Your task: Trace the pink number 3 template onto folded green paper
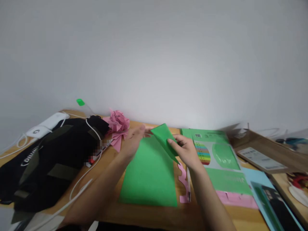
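Note:
A folded piece of green paper (161,134) is held up by my right hand (184,147), pinched between thumb and fingers. My left hand (136,138) is just left of it with fingers extended; I cannot tell whether the fingertips touch the paper. Beneath both hands a flat green sheet (150,179) lies on the wooden table (106,179). To the right of that sheet lie a wavy-edged pink paper strip (183,181) and a slim pen (189,186), partly hidden by my right forearm.
Crumpled pink paper (117,123) rests by the wall. A black bag (72,150), white cables and a white power strip (48,125) fill the left. On the right are a green paper pack (223,157), a blue sheet (257,176) and a cardboard box (260,147).

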